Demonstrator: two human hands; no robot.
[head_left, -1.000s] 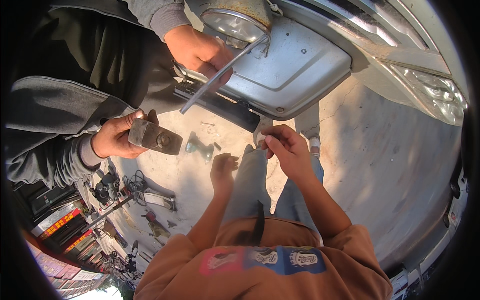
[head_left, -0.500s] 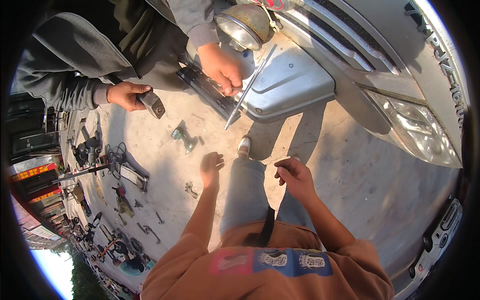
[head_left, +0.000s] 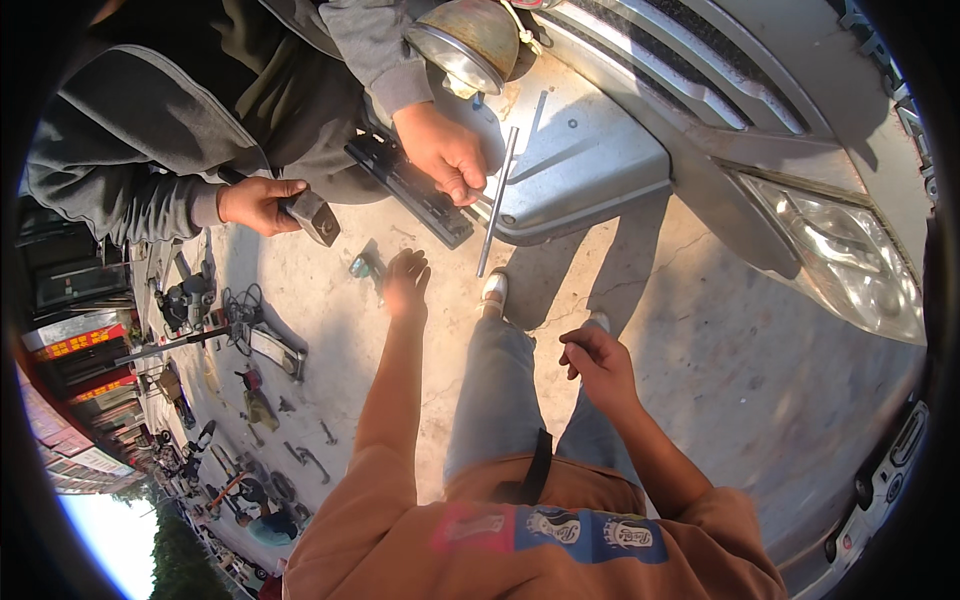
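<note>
Since half a second ago, my left hand (head_left: 405,285) has moved forward and now hides part of the teal power tool (head_left: 364,267) on the concrete ground (head_left: 700,370). From the head view, that hand is loosely open with nothing visible in it; I can't tell whether it touches the tool. My right hand (head_left: 600,368) is half curled above my leg, and I can't tell whether it grips anything. Ahead, a co-worker's one hand (head_left: 440,155) has a metal rod (head_left: 497,205) at its fingertips, the other (head_left: 258,203) a hammer (head_left: 317,219).
</note>
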